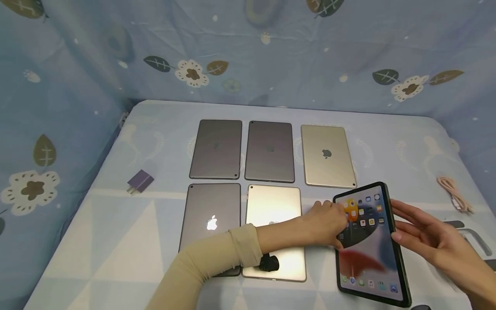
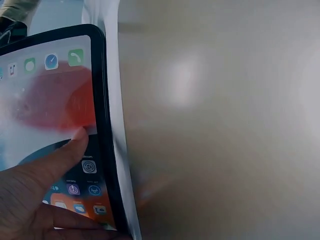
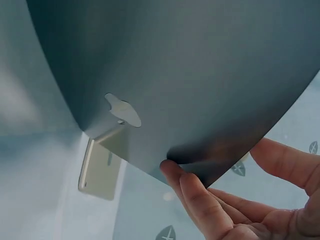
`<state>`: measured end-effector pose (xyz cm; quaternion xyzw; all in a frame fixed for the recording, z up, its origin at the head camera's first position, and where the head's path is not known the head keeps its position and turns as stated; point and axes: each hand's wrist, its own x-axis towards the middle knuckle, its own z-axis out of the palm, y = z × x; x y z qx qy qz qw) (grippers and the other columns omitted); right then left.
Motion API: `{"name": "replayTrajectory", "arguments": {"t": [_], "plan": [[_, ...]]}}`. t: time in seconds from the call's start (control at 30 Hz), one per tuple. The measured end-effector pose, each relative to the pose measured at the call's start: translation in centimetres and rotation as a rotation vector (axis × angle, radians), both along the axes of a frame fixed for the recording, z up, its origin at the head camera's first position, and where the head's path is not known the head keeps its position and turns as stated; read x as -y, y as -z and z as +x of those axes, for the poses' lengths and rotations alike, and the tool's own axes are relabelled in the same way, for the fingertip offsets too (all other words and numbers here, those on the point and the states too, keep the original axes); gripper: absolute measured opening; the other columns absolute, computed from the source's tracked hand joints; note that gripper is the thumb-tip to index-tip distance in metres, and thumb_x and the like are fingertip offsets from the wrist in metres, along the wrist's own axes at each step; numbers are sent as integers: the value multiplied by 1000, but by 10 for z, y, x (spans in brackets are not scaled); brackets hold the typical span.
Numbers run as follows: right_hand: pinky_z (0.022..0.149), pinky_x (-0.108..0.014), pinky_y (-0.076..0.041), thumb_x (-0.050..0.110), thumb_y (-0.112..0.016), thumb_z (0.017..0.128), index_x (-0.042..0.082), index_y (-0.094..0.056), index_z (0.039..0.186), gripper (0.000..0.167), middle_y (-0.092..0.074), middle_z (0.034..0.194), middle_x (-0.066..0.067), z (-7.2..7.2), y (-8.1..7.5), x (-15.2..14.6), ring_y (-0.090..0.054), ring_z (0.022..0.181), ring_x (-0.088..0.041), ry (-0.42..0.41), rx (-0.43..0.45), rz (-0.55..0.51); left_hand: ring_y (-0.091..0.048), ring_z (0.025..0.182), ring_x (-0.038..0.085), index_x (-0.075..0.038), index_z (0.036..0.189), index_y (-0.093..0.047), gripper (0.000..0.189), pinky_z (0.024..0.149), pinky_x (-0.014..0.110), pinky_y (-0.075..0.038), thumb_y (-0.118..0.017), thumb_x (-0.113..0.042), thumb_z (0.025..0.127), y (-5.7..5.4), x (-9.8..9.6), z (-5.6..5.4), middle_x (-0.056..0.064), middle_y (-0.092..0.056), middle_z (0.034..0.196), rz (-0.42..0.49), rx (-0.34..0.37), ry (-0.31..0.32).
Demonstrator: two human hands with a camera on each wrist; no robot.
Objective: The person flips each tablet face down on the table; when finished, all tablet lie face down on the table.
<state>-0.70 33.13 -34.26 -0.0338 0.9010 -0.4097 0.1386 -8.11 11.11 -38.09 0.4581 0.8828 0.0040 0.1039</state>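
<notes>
Both hands hold a tablet (image 1: 370,258) with a black border, its lit home screen turned toward the head camera. My left hand (image 1: 324,224) grips the left edge, and in the left wrist view its thumb (image 2: 70,150) lies across the screen. On the opposite edge, my right hand (image 1: 434,237) pinches the tablet, thumb at the side and fingers reaching behind. The right wrist view shows the grey back (image 3: 225,75) with a shiny logo, fingertips (image 3: 192,192) against it. A gold tablet (image 1: 274,200) lies face down under my left forearm, partly covered.
More tablets lie face down: two dark grey ones (image 1: 215,148) and a gold one (image 1: 327,159) behind, another grey one (image 1: 211,211) at front left. A purple charger plug (image 1: 140,181) sits at left, a coiled pink cable (image 1: 454,193) at right. A grey-white object (image 1: 476,241) is partly hidden beside my right hand.
</notes>
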Motion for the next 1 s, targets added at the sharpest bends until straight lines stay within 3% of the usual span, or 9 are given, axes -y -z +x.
{"name": "replayTrajectory", "arguments": {"t": [0.1, 0.23, 0.37, 0.53, 0.67, 0.83, 1.0], "plan": [[76, -13, -52, 3, -55, 95, 13, -20, 154, 69, -32, 152, 5, 0, 0, 1, -45, 111, 21, -4, -13, 0, -55, 87, 11, -25, 103, -69, 57, 65, 26, -48, -67, -72, 70, -1, 0, 0, -7, -58, 103, 8, 10, -1], [78, -10, -50, -5, -53, 94, 11, -23, 153, 67, -34, 146, 22, -1, 0, 0, -47, 113, 19, -43, -84, -40, -52, 82, 8, -26, 89, -66, 51, 60, 24, -45, -65, -74, 71, -7, 0, -1, -9, -57, 94, 39, 79, 16], [79, -6, -47, -11, -49, 93, 8, -27, 152, 65, -34, 144, 28, -1, -1, -1, -49, 113, 17, -74, -150, -59, -50, 81, 6, -25, 89, -63, 51, 58, 22, -43, -66, -73, 71, -12, -3, -1, -10, -56, 95, 51, 138, 20], [77, -5, -46, -5, -52, 95, 10, -29, 151, 63, -35, 140, 30, 0, 0, -2, -47, 110, 20, -14, -139, -11, -51, 86, 7, -23, 105, -63, 61, 63, 23, -46, -66, -74, 70, -11, -8, 1, -10, -56, 104, 51, 171, -11], [75, -6, -47, -1, -55, 95, 10, -31, 151, 62, -38, 139, 29, 2, 5, -1, -48, 109, 19, 46, -132, -14, -56, 102, 7, -13, 133, -54, 87, 77, 22, -52, -63, -75, 72, -10, -8, 0, -7, -56, 127, 69, 218, -36], [73, -7, -48, 5, -58, 95, 14, -34, 150, 61, -42, 137, 28, 2, 5, 4, -51, 107, 17, 101, -133, -3, -53, 121, 4, -4, 151, -27, 103, 89, 12, -46, -62, -68, 78, -20, -4, -5, -1, -48, 144, 183, 394, -46], [74, -6, -48, 7, -60, 94, 13, -40, 147, 57, -44, 131, 31, 1, 1, 16, -51, 106, 18, 127, -134, 4, -44, 128, -2, -9, 154, -14, 106, 96, 7, -38, -64, -65, 79, -40, 3, -7, -6, -41, 149, 240, 520, -51]]}}
